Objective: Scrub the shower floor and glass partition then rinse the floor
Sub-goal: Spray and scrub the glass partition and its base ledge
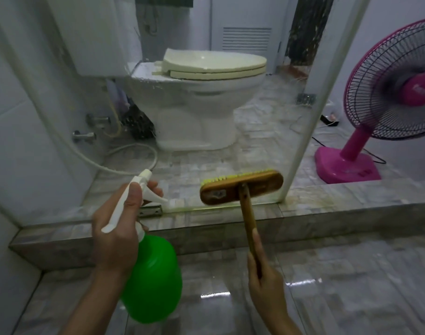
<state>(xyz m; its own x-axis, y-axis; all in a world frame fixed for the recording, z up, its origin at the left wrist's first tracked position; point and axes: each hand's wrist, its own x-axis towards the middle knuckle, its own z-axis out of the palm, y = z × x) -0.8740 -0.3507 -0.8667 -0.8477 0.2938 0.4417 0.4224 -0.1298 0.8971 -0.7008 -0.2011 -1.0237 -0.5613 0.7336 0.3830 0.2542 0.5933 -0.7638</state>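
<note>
**Scrubbing the foot of the glass, spray held ready**

The right hand (267, 286) grasps the lower end of the wooden handle (249, 218), fingers curled round it and one finger laid along the shaft. From this grip the handle runs up and away to the brush head (241, 187). The head lies crosswise with its yellow bristles turned to the glass (206, 131), low on the pane, just above the kerb (158, 235) and just beside the white frame (310, 105). The glass thus stands at the far end of the handle, ahead of and above the grip. The floor (339, 298), wet and glossy, lies beneath both hands on the near side of the kerb.

The left hand (117, 228) is clenched round the neck of the green bottle (153, 279), fingers about the trigger. The nozzle (146, 175) points at the glass to the left of the brush head, near it but apart.

The step in hand appears to be the scrub of the lower pane. It is best done with the bristles flat to the glass and pressure sent along the shaft. Strokes should overlap and reach into the joint at the kerb, where a yellowish stain shows. A grip this far from the head gives little control of twist, so a firm wrist is advised. Spray should wet the patch ahead of the brush. The toilet (197, 105) seen through the pane looks hazy, which suggests film remains; the fan (387, 93) stands beyond the frame.
</note>
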